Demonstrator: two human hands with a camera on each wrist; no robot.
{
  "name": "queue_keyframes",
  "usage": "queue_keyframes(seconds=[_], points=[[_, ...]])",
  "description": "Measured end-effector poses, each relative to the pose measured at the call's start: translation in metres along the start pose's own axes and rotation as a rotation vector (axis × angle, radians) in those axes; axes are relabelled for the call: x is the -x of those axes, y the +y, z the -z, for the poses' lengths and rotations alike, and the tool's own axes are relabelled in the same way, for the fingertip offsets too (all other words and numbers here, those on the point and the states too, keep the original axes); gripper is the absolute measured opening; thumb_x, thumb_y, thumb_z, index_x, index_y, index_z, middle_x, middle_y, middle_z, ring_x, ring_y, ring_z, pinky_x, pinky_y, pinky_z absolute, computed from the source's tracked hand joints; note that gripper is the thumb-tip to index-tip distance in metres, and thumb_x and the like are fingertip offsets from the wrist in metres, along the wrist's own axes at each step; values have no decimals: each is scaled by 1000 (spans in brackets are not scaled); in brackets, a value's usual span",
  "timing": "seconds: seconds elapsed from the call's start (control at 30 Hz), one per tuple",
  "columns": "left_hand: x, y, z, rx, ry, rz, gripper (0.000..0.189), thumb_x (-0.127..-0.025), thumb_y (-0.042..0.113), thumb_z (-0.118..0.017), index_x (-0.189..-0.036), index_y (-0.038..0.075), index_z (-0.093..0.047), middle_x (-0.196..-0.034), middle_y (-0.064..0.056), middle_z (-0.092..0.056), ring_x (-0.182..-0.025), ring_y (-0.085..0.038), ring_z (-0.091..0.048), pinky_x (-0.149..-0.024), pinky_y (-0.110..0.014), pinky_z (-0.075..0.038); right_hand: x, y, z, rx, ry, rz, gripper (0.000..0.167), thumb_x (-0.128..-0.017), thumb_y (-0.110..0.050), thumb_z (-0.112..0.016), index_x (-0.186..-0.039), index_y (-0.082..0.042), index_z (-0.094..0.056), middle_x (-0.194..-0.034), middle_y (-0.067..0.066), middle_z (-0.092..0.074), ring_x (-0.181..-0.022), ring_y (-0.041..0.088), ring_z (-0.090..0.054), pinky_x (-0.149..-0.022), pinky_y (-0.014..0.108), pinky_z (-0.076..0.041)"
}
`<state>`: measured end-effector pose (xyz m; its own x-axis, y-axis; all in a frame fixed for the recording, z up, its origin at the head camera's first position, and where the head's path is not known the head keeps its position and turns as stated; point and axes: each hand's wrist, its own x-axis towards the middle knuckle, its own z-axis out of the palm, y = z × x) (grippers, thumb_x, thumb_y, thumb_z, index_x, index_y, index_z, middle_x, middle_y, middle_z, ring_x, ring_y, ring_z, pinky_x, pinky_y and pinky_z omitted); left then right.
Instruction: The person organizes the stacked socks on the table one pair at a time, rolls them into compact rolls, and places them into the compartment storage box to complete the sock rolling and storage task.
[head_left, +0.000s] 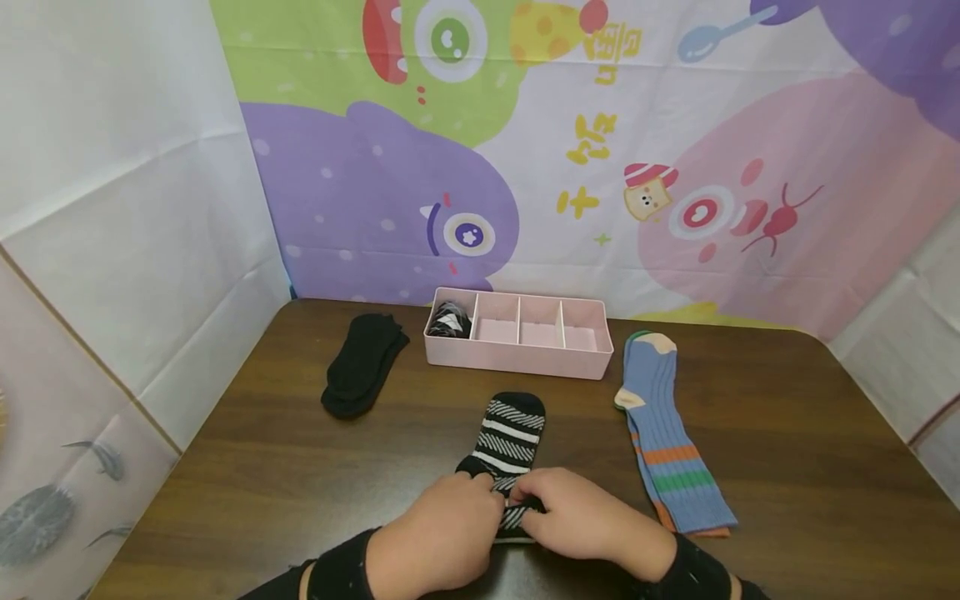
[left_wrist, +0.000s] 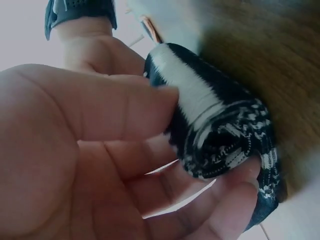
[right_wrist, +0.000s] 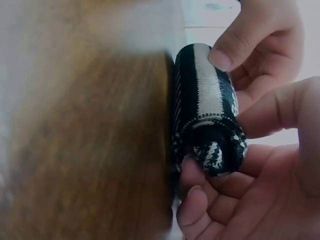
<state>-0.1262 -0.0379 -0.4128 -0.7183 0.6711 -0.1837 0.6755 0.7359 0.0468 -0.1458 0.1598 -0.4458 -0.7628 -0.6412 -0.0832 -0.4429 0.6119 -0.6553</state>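
Observation:
In the head view, a pair of black socks with white stripes [head_left: 513, 429] lies in the middle of the table, toe pointing away from me. At its near end, both hands grip it from either side. My left hand [head_left: 446, 529] has its thumb and fingers around one end of the rolled part [left_wrist: 192, 90], seen in the left wrist view. My right hand [head_left: 577, 517] pinches the other end. In the right wrist view the striped roll [right_wrist: 207, 80] shows its coiled end between the right thumb and fingers. Part of the roll is hidden behind the hands.
Behind the striped socks stands a pink box [head_left: 517, 358] with several compartments; its leftmost holds a dark rolled bundle [head_left: 450, 321]. Black socks [head_left: 362, 362] lie at the left, blue socks [head_left: 663, 433] with orange and green bands at the right. A printed cloth [head_left: 570, 267] hangs behind the table.

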Motion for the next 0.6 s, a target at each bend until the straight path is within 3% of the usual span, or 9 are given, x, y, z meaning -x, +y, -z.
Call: queue_keyframes(seconds=[0.2, 0.3, 0.47, 0.6], points=[[-2, -2, -1, 69, -19, 20, 55, -87, 24, -81, -137, 11, -61, -110, -5, -70, -94, -17, -64, -81, -37, -55, 0, -3, 0, -13, 3, -33, 21, -91, -10, -59, -107, -21, -64, -95, -13, -61, -84, 7, -57, -76, 32, -49], [-3, -3, 0, 74, -32, 39, 47, -92, 25, -77, -134, 10, -62, -108, -5, -69, -94, -17, -64, -80, -38, -56, 3, -8, -1, 60, 49, -24, 18, -92, -9, -60, -105, -21, -60, -96, -12, -55, -84, 7, -53, -75, 31, -47], [-4, -5, -2, 61, 2, 42, 31, -93, 23, -75, -120, 9, -67, -98, -5, -69, -88, -16, -64, -74, -37, -56, 7, -17, -3, 235, 174, 36, 14, -91, -9, -65, -100, -19, -60, -96, -10, -50, -85, 8, -48, -74, 30, -47], [-4, -8, -4, 61, 39, 25, 25, -93, 21, -74, -115, 9, -68, -96, -4, -68, -87, -15, -64, -74, -35, -55, 9, -24, -5, 383, 177, 81, 7, -93, -16, -67, -99, -18, -63, -95, -11, -51, -86, 8, -48, -77, 32, -49]])
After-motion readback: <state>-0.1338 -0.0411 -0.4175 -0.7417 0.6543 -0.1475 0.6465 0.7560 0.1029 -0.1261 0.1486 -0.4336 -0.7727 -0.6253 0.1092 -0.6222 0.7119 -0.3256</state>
